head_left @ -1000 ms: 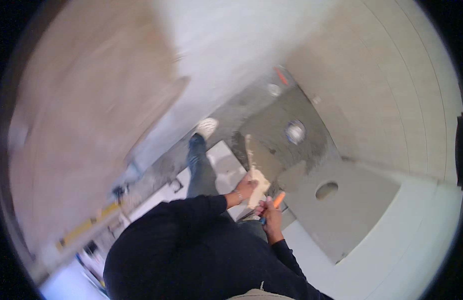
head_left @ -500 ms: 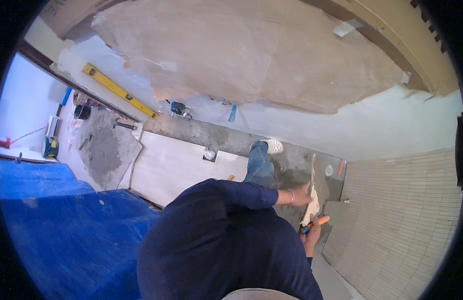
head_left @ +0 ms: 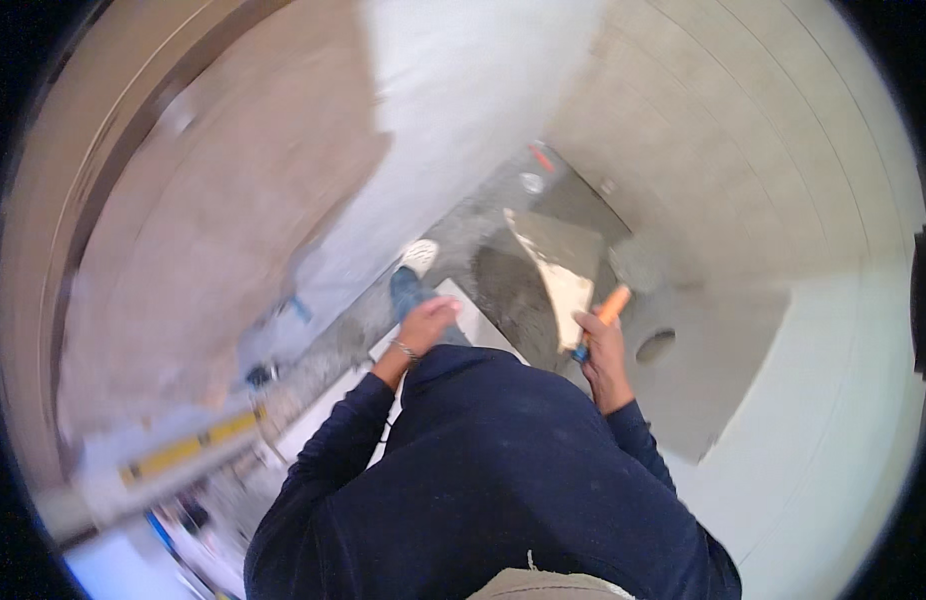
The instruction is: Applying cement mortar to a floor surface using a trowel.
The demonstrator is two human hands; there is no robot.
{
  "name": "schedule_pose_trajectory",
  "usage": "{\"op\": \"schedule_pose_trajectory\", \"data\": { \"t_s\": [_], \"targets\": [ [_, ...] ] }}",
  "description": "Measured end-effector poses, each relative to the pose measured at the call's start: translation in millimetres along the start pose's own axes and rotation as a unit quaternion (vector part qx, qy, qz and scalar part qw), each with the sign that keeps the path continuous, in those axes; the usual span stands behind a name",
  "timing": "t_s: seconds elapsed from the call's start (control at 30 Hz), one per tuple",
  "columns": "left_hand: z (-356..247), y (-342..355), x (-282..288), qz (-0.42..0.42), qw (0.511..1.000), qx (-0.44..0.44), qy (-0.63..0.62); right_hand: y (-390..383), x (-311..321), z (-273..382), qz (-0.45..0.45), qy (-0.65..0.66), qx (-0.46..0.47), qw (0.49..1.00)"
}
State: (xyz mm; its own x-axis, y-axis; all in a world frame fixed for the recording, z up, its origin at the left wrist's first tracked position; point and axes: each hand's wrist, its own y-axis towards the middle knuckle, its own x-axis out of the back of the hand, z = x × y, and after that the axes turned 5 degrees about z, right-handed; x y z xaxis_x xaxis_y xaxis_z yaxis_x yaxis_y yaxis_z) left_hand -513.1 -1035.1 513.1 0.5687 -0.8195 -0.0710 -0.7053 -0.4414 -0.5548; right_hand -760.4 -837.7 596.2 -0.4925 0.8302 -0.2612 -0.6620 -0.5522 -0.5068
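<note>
In my right hand (head_left: 607, 362) is a tool with an orange handle (head_left: 614, 304) and a blue part near my fingers; its working end is hard to make out. A tapering piece of tile (head_left: 565, 285), cream along one side and grey on the other, stands tilted beside the tool, its narrow lower end at my thumb. Whether that hand also grips the tile is unclear. My left hand (head_left: 429, 321) is apart from the tile, over my lower leg, with nothing seen in it. Its fingers are slightly bent and a little blurred.
Wet-looking grey mortar (head_left: 510, 275) covers floor beyond the tile. On the right lies a grey slab (head_left: 728, 370) with an oval hole. A white clog (head_left: 420, 257) is on my foot. A yellow spirit level (head_left: 193, 447) rests at lower left. A tiled wall (head_left: 723, 130) rises at far right.
My left hand has let go of the tile piece and moved left. My right hand keeps the orange-handled tool. The view has turned, bringing the holed slab into sight.
</note>
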Motion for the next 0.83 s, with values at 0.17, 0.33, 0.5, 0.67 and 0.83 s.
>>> {"op": "schedule_pose_trajectory", "data": {
  "t_s": [0.17,0.33,0.5,0.67,0.83],
  "targets": [
    [-72.3,55.2,-97.6,0.332,0.935,0.123,0.013,-3.0,-10.7,-21.2,-0.064,0.089,0.035,0.993],
    [-78.7,85.2,-73.6,0.379,0.905,0.115,0.155,-11.8,6.4,-33.1,-0.112,0.069,0.042,0.990],
    [-72.0,65.9,-65.7,0.325,0.930,0.150,0.085,-10.6,16.5,-36.9,-0.083,0.075,0.035,0.993],
    [-12.5,48.1,-43.9,0.126,0.980,0.017,0.155,22.3,48.6,-48.4,-0.059,0.094,-0.011,0.994],
    [104.5,-42.3,71.0,-0.137,0.926,0.065,0.345,34.7,83.9,-53.8,0.117,0.072,-0.053,0.989]
  ]
}}
